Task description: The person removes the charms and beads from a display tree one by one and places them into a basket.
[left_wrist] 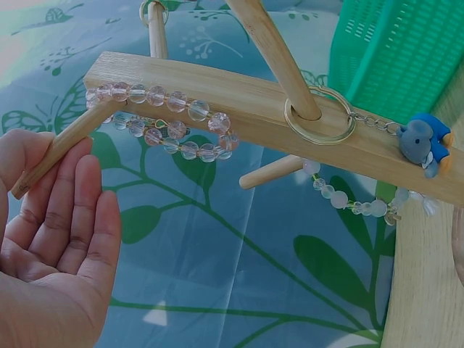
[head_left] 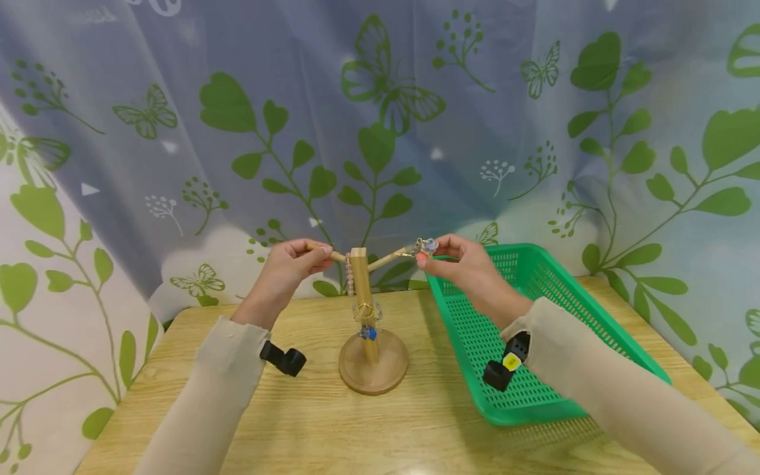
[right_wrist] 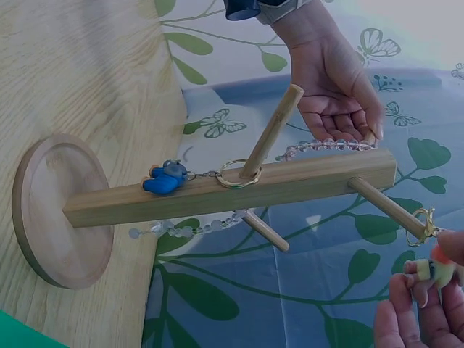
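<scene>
A wooden stand (head_left: 363, 290) with a round base and several slanted pegs stands upright on the table. My left hand (head_left: 291, 267) pinches the end of its upper left peg (left_wrist: 69, 141) between thumb and fingers. A pink and clear beaded bracelet (left_wrist: 138, 94) hangs on that peg, by the post. My right hand (head_left: 472, 267) pinches the small coloured figure of a keychain (right_wrist: 435, 270), whose gold metal fitting (right_wrist: 423, 226) is at the tip of the upper right peg. Lower down, a blue elephant keychain (left_wrist: 417, 141) hangs by its gold ring, and a pale bracelet (left_wrist: 355, 206) hangs on another peg.
A green plastic basket (head_left: 487, 412) stands to the right of the stand, under my right forearm. The wooden table (head_left: 285, 409) meets a patterned curtain (head_left: 279, 59) behind the stand. Both wrists wear black camera straps.
</scene>
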`<state>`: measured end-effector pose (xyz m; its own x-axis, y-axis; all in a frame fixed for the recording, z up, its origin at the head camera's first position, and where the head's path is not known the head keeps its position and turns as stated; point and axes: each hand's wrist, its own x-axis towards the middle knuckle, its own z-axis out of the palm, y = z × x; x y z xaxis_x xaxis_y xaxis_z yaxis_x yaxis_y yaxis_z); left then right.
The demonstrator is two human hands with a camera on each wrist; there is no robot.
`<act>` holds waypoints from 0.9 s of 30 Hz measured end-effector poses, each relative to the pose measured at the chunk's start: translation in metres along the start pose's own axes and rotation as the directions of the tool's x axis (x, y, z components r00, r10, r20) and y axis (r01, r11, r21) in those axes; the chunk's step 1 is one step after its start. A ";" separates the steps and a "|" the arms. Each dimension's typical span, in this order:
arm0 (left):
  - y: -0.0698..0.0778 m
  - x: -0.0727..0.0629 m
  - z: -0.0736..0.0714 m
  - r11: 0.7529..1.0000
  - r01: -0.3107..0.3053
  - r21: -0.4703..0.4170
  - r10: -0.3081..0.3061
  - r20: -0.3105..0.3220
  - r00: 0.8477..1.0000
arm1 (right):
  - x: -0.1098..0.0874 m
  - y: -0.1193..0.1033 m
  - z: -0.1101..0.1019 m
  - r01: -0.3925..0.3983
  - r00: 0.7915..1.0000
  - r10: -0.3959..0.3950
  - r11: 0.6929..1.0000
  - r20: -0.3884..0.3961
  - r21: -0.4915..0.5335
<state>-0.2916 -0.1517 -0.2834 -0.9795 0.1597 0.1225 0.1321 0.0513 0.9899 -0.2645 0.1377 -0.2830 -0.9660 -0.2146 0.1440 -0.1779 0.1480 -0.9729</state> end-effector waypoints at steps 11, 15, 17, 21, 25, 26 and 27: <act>0.000 0.000 -0.001 1.000 0.005 -0.006 -0.005 0.000 1.000 | -0.003 -0.005 -0.013 -0.002 0.999 0.001 0.999 0.032 0.035; 0.000 0.000 -0.001 1.000 0.005 -0.005 -0.005 0.000 1.000 | -0.005 -0.004 -0.019 -0.018 0.999 0.018 1.000 0.029 0.021; 0.000 0.000 -0.001 1.000 0.005 -0.008 -0.005 -0.002 1.000 | -0.007 -0.002 -0.023 -0.024 0.999 0.024 1.000 0.026 0.002; -0.001 0.000 -0.001 1.000 0.003 -0.009 -0.003 0.000 1.000 | -0.011 0.004 -0.031 -0.034 0.999 0.035 0.998 0.013 -0.049; 0.000 0.000 0.000 1.000 0.001 -0.007 -0.001 0.001 1.000 | -0.015 0.012 -0.040 -0.048 0.999 0.048 0.996 0.001 -0.079; 0.000 0.000 0.000 1.000 0.002 -0.007 -0.002 -0.001 1.000 | -0.015 0.014 -0.043 -0.052 0.999 0.052 0.994 0.000 -0.097; 0.000 0.000 0.000 1.000 0.004 -0.008 -0.004 -0.004 1.000 | -0.016 0.015 -0.045 -0.054 0.999 0.055 0.992 0.000 -0.111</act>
<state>-0.2913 -0.1521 -0.2837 -0.9806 0.1553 0.1192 0.1275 0.0443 0.9908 -0.2600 0.1866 -0.2922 -0.9743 -0.2061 0.0906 -0.1448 0.2657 -0.9531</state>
